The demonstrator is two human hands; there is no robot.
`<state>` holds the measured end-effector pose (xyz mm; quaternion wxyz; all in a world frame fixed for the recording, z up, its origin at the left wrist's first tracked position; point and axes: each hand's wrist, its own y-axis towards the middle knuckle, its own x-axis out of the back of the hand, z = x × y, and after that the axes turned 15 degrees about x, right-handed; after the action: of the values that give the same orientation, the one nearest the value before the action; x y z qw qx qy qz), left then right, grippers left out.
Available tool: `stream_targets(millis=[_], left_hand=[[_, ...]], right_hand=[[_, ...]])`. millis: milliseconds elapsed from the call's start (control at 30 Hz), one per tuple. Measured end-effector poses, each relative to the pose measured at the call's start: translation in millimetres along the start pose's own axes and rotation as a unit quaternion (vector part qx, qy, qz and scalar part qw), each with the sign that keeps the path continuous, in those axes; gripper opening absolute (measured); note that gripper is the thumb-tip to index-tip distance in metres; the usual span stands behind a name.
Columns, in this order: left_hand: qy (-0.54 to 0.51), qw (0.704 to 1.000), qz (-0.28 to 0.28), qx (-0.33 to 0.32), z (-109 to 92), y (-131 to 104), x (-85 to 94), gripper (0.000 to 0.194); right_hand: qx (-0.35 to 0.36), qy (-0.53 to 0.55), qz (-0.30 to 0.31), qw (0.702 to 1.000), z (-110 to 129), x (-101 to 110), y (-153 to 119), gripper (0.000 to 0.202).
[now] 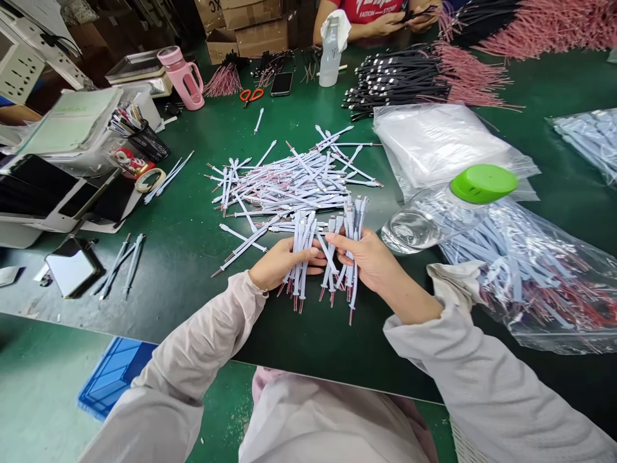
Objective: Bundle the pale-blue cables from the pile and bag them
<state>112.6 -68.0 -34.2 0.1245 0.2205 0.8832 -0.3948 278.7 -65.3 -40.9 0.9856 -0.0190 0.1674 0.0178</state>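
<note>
My left hand (288, 260) is closed around a bunch of short white cables (303, 241) with connectors at the top and thin red wire ends at the bottom. Just to the right, my right hand (369, 257) grips another bunch of the same cables (355, 222). A few cables lie slanted between the two hands, and I cannot tell which hand bears them. Beyond both hands spreads a loose pile of white cables (289, 177) on the green table (193, 257).
Right of my hands lie a clear bottle with a green cap (483, 183), a bag of white cables (544, 270) and plastic bags (443, 145). Black cables (395, 77) lie behind. At left are a pink bottle (179, 77) and a pen holder (149, 141). A person's hands (405, 22) work across the table.
</note>
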Motion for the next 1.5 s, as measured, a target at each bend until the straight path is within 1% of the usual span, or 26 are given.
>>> stream_targets(millis=[133,200,267,333,367,433,467,500,567,600,700,733,967,1133,1233,1300,1367,1500], left_hand=[[-0.020,0.999,-0.027,0.018,1.2,1.5,-1.5,0.024],[-0.011,0.999,-0.019,0.028,0.9,0.7,-2.0,0.023],[0.003,0.999,-0.002,0.034,0.9,-0.5,-2.7,0.025],[0.018,0.999,0.014,0.031,1.7,-1.3,-3.7,0.027],[0.023,0.999,0.019,0.025,2.5,-1.3,-4.3,0.028],[0.018,1.000,0.017,0.008,4.4,-0.7,-5.6,0.028],[0.007,1.000,0.009,-0.001,5.5,-0.1,-6.2,0.029],[-0.006,1.000,-0.001,-0.008,6.4,0.5,-6.8,0.030],[-0.027,0.999,-0.017,-0.018,7.9,1.4,-8.1,0.034],[-0.029,0.999,-0.016,-0.018,8.4,1.7,-8.8,0.035],[-0.004,1.000,0.011,-0.010,9.2,1.0,-10.6,0.037],[0.005,1.000,0.018,-0.008,9.4,0.6,-11.2,0.038],[-0.005,0.999,0.023,-0.024,10.4,-1.4,-11.9,0.040],[0.040,0.998,-0.014,-0.039,8.4,-1.1,-8.3,0.033],[0.081,0.994,-0.013,-0.068,7.4,-0.8,-6.0,0.029],[0.125,0.987,-0.024,-0.096,7.0,-0.9,-5.2,0.027],[0.169,0.977,-0.054,-0.114,6.7,-1.3,-5.0,0.026],[0.192,0.969,-0.118,-0.102,6.9,-0.6,-4.2,0.025]], right_hand=[[-0.032,-0.008,0.039,0.999,1.2,-3.0,-3.3,0.026],[-0.053,-0.008,0.069,0.996,2.3,-4.2,-5.2,0.024],[-0.079,0.000,0.081,0.994,3.0,-4.7,-6.6,0.027],[-0.120,0.019,0.071,0.990,3.5,-4.7,-7.1,0.031],[-0.139,0.035,0.054,0.988,3.7,-4.8,-7.1,0.030],[-0.158,0.076,0.012,0.984,4.1,-5.1,-6.7,0.019],[-0.156,0.096,-0.009,0.983,4.3,-5.2,-6.3,0.014],[-0.149,0.114,-0.028,0.982,4.3,-5.1,-5.8,0.014],[-0.136,0.135,-0.036,0.981,4.4,-4.5,-4.8,0.016],[-0.136,0.140,-0.026,0.980,4.4,-3.9,-4.3,0.017],[-0.148,0.148,0.004,0.978,4.3,-1.7,-3.5,0.035],[-0.149,0.147,0.011,0.978,4.2,-0.9,-3.5,0.038],[-0.105,0.088,0.048,0.989,3.2,5.1,-3.7,0.032],[-0.103,0.071,0.048,0.991,5.2,5.9,-2.0,0.031],[-0.091,0.077,0.043,0.992,4.4,4.1,-1.0,0.032],[-0.077,0.074,0.031,0.994,3.2,3.0,-1.0,0.032],[-0.062,0.054,0.018,0.996,2.2,2.2,-1.3,0.032],[-0.036,0.004,0.004,0.999,1.3,1.1,-1.9,0.032]])
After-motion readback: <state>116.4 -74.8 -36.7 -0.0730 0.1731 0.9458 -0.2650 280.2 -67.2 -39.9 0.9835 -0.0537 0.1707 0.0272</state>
